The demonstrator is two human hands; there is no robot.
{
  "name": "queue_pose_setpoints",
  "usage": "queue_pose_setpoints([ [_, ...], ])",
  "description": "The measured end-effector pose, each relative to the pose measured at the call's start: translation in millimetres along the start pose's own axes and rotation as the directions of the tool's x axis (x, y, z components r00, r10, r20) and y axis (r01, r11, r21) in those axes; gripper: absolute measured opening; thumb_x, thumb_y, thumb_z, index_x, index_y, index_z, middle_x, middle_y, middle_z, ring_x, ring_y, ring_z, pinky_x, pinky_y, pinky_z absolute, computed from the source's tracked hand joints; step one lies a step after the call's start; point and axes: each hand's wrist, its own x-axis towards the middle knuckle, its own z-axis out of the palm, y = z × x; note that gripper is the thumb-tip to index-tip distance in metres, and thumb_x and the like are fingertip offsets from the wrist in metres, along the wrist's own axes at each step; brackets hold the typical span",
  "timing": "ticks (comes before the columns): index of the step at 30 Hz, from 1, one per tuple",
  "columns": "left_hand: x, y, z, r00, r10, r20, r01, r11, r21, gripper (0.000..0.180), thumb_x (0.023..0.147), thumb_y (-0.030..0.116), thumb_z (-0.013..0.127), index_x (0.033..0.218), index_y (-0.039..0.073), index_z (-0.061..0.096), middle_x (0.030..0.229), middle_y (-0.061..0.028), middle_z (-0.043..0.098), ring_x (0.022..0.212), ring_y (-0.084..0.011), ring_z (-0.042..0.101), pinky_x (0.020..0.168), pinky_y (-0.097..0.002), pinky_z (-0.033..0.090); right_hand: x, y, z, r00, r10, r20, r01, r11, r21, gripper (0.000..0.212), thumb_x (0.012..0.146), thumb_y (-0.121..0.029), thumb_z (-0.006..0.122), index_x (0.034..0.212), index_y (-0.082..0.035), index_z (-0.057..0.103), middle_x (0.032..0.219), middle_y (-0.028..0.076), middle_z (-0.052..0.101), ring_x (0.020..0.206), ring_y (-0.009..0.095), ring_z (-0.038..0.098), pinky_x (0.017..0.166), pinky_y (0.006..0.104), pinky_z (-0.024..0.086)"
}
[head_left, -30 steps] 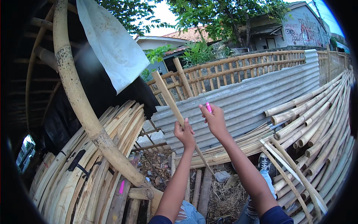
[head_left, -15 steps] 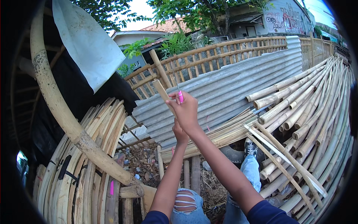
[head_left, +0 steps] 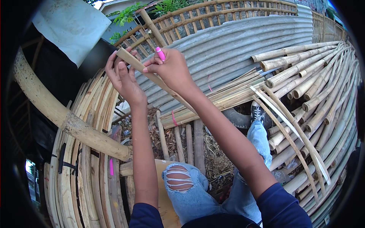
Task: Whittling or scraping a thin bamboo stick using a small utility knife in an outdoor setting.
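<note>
Corrugated metal sheeting [head_left: 243, 49] and stacked bamboo poles [head_left: 304, 95] fill the background. I see the left hand [head_left: 123, 78] with fingers curled around the upper end of a bamboo slat [head_left: 152, 76], whose long axis runs from upper left down to lower right. The right hand [head_left: 171, 68] pinches a pink marker [head_left: 160, 53], tip against the slat.

Both arms raised; left hand [head_left: 123, 78], right hand [head_left: 171, 68] gripping (fingers curled).
</note>
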Motion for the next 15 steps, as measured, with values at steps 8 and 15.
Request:
queue_pose_setpoints([
  [8,-4.2,16.9,-19.0,0.982,-0.188,0.019,0.187,0.955,-0.230,0.056,0.094,0.053,0.033,0.109,0.002,0.048,0.085,-0.0099,0.051,0.078,-0.0200,0.050,0.075,-0.0356,0.045,8.2,-0.2,-27.5,0.993,0.103,0.051,-0.103,0.995,0.001,0.026,0.072,-0.016,0.072,0.061,0.002,0.057,0.059,0.009,0.062,0.055,0.014,0.062,0.052,0.0270,0.047],
  [15,-106.8,81.1,17.2,0.906,0.383,0.182,-0.401,0.913,0.076,0.062,0.088,0.065,0.033,0.085,0.004,0.042,0.041,-0.0012,0.034,0.033,-0.0090,0.028,0.035,-0.0216,0.026,16.3,-6.0,-40.0,0.972,0.223,0.068,-0.221,0.974,-0.039,0.031,0.081,-0.029,0.068,0.075,0.001,0.061,0.063,0.010,0.063,0.056,0.012,0.061,0.050,0.0243,0.048],
])
